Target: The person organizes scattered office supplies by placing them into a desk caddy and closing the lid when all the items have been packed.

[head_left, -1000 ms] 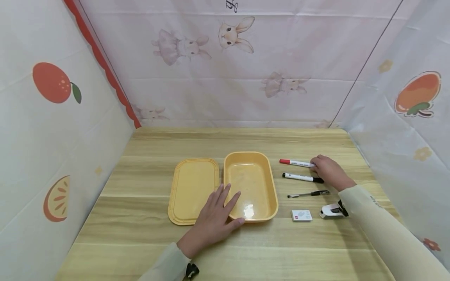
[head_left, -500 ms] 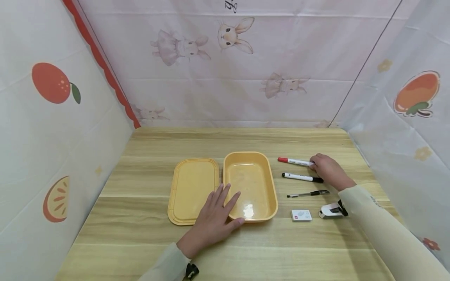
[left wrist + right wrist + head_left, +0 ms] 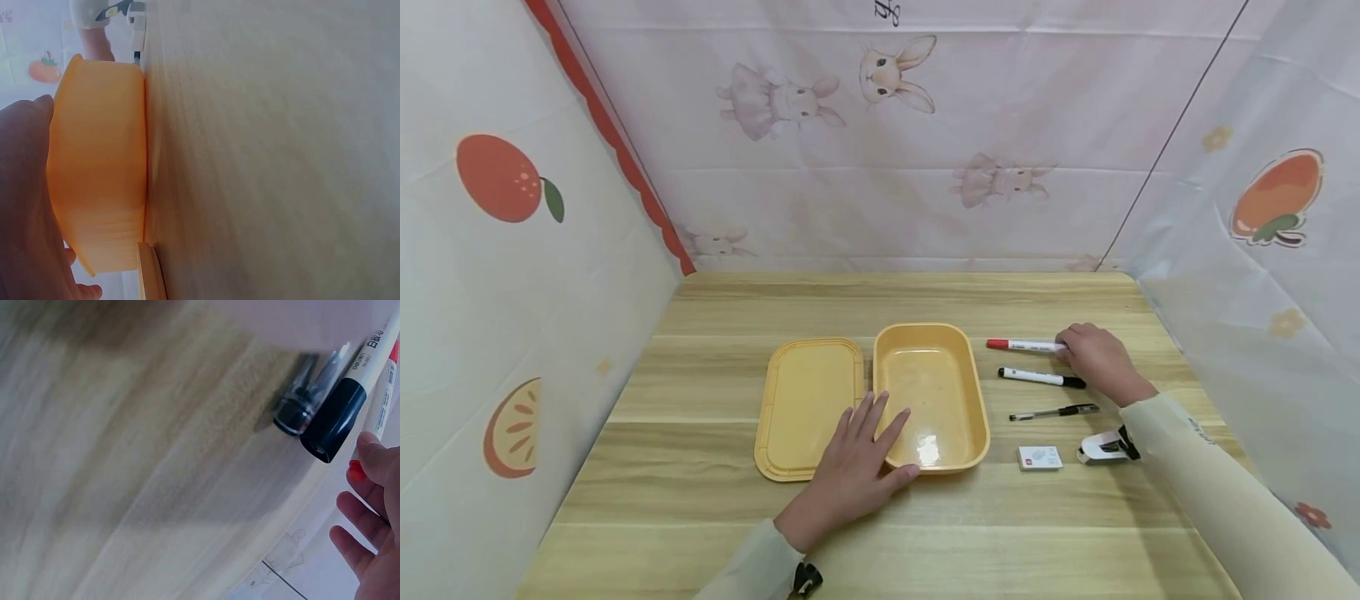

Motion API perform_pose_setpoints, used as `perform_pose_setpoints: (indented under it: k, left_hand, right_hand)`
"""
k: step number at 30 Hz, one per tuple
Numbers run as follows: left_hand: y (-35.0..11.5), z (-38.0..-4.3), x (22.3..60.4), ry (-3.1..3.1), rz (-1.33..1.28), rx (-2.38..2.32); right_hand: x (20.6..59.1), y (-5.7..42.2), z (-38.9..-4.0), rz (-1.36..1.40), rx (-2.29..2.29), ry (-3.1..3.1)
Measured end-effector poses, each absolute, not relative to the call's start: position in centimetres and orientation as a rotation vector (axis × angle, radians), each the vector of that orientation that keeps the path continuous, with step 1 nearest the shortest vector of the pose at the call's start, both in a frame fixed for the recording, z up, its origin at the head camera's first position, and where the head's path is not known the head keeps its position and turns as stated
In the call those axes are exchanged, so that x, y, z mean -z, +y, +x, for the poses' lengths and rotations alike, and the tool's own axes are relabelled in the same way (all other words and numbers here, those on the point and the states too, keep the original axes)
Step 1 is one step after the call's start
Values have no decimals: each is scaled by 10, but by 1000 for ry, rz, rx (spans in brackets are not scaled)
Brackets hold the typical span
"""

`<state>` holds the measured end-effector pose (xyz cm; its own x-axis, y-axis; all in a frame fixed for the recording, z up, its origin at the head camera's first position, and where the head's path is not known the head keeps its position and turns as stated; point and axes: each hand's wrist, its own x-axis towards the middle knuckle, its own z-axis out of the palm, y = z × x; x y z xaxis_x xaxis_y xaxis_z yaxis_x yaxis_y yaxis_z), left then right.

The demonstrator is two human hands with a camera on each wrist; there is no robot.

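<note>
A red-capped white marker (image 3: 1024,345) lies at the back right, and my right hand (image 3: 1097,360) pinches its end between thumb and forefinger. In the right wrist view the marker's red end tip (image 3: 356,471) shows at the thumb, while the other fingers stay loosely bent. My left hand (image 3: 856,468) rests with spread fingers over the near left corner of a yellow plastic box (image 3: 942,392). Inside, the box holds nothing. Its side wall (image 3: 100,150) fills much of the left wrist view, the thumb along the rim.
A flat yellow lid (image 3: 808,400) lies left of the box. Nearer than the red marker are a black marker (image 3: 1037,377), a thin black pen (image 3: 1054,412), a small white carton (image 3: 1040,458) and a white stapler (image 3: 1102,447), partly under the right cuff. Printed cloth walls (image 3: 880,208) enclose the table.
My right hand has shifted the red marker slightly left and turned it a little straighter. The left hand stays on the box. The head view has swung slightly right.
</note>
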<state>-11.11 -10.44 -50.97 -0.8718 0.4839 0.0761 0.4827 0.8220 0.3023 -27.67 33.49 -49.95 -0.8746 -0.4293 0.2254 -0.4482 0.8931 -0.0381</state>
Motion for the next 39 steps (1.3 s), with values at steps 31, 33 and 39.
perform_pose_setpoints:
  k: [31, 33, 39]
  left_hand:
    - [-106, -112, 514, 3008, 813, -525]
    - [-106, -112, 514, 3009, 813, -524]
    - [-105, -112, 514, 3000, 806, -522]
  right_hand:
    - [471, 306, -269, 758, -151, -2656]
    - [466, 299, -267, 754, -152, -2658]
    - [454, 275, -262, 779, -175, -2628]
